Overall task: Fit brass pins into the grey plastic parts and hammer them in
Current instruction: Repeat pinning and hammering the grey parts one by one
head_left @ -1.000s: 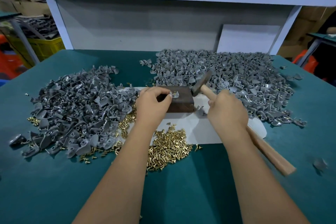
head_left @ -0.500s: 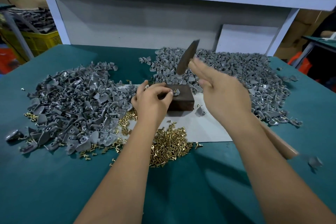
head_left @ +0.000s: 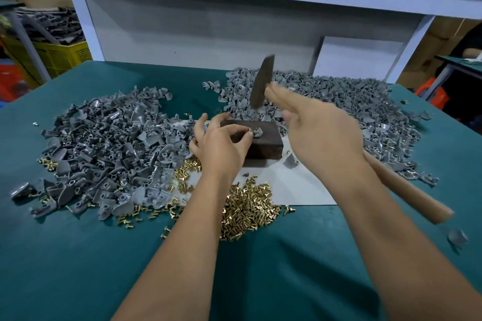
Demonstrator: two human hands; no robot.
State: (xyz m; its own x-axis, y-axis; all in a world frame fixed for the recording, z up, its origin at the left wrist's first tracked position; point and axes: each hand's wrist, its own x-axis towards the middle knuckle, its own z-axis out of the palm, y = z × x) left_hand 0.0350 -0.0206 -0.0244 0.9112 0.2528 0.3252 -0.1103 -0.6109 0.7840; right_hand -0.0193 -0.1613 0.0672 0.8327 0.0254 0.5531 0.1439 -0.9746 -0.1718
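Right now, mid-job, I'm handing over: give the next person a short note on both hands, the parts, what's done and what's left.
Left hand pinches a grey part with a brass pin on the dark block.
Right hand holds the hammer raised above the block.
Loose brass pins lie near you; grey piles sit left and far right.
Done: pin seated.
Left: strike it, then carry on through the pile.

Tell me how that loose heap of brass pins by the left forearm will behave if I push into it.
The brass pins would probably scatter, since they lie loose and unstacked. Being short cylinders, strays would likely roll across the green table. Shiny metal suggests they slip from fingers.
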